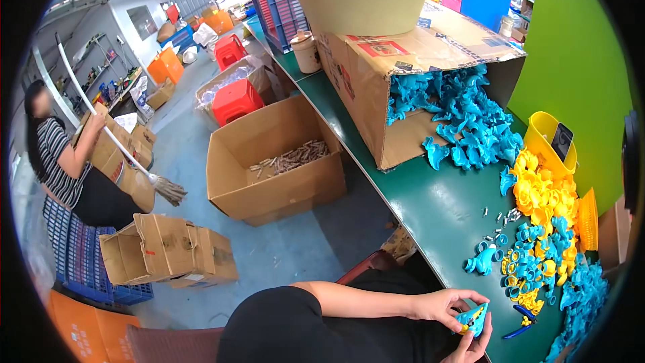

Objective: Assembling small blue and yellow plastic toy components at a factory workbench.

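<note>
Both the left hand (437, 306) and the right hand (474, 347) clamp on a teal toy (478, 321) by the counter (430, 198), probably to steady it; teal rings (527, 265) lie near, perhaps for easy reach.

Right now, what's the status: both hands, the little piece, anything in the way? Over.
Left hand and right hand both gripping teal-and-yellow piece. Blue-handled tool close by on green table, not blocking the hands.

an orange box (166, 67), probably cardboard, sits left of red stools (238, 99).
</note>
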The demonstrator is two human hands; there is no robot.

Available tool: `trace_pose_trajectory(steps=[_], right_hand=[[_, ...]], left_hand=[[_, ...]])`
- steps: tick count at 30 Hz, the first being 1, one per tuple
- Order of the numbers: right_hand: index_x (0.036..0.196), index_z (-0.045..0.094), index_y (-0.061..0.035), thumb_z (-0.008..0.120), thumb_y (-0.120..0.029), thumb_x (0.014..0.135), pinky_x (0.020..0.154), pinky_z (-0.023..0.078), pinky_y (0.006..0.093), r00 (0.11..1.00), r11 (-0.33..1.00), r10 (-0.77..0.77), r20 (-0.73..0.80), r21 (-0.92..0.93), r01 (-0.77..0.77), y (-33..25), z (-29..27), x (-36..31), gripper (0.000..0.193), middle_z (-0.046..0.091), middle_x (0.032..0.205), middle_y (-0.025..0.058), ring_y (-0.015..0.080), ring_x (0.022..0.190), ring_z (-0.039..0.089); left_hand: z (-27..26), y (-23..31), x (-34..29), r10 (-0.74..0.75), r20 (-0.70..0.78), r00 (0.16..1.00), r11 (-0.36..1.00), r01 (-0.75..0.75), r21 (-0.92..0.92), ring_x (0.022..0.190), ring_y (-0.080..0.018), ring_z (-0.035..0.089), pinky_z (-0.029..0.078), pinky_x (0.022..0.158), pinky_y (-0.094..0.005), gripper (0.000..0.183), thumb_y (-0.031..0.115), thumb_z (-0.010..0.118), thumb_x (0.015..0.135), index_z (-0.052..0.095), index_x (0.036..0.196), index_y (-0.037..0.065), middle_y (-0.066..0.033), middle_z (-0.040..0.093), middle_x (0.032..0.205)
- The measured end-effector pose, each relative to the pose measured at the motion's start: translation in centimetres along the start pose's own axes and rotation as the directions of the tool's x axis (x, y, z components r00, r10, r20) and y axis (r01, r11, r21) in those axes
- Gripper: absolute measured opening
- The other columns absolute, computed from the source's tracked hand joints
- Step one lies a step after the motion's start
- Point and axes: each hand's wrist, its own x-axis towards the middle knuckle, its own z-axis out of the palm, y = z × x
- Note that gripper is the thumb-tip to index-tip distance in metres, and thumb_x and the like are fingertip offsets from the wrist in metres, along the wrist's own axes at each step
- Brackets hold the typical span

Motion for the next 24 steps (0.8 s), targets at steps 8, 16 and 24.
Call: trace_pose_trajectory(steps=[8, 16, 24], right_hand=[[0.138, 0.049, 0.0087, 0.064, -0.007, 0.093, 0.098, 0.048, 0.0389, 0.999, 0.999, 0.008, -0.038, 0.051, -0.006, 0.3, 0.5, 0.2, 0.05, 0.06, 0.127, 0.0204, 0.0276, 0.112, 0.059], [0.135, 0.051, 0.0086, 0.064, -0.004, 0.09, 0.095, 0.05, 0.0381, 0.998, 0.993, -0.054, -0.015, 0.103, 0.055, 0.3, 0.7, 0.3, 0.048, 0.061, 0.125, 0.0198, 0.0265, 0.109, 0.06], [0.136, 0.052, 0.0063, 0.067, -0.016, 0.094, 0.1, 0.045, 0.0372, 0.994, 0.994, -0.097, -0.044, 0.054, 0.099, 1.3, -0.7, -0.6, 0.049, 0.058, 0.129, 0.0168, 0.0259, 0.115, 0.056]], left_hand=[[-0.3, 0.4, 0.0, 0.023, 0.0, 1.0, 1.0, -0.023, 0.02, 0.125, -0.0186, 0.051, 0.042, 0.109, -0.0361, 0.086, 0.007, 0.082, 0.078, 0.037, 0.151, 0.008, -0.0073, 0.052, 0.135], [-0.4, 0.3, 0.0, 0.034, 0.013, 0.999, 0.999, -0.034, 0.029, 0.126, -0.0191, 0.05, 0.041, 0.11, -0.0365, 0.086, 0.007, 0.082, 0.079, 0.037, 0.151, 0.009, -0.0067, 0.05, 0.136], [0.3, -0.2, 0.2, -0.123, 0.081, 0.989, 0.988, 0.13, -0.085, 0.128, -0.0189, 0.049, 0.044, 0.108, -0.035, 0.085, -0.009, 0.072, 0.08, 0.035, 0.153, 0.013, -0.0063, 0.049, 0.139]])
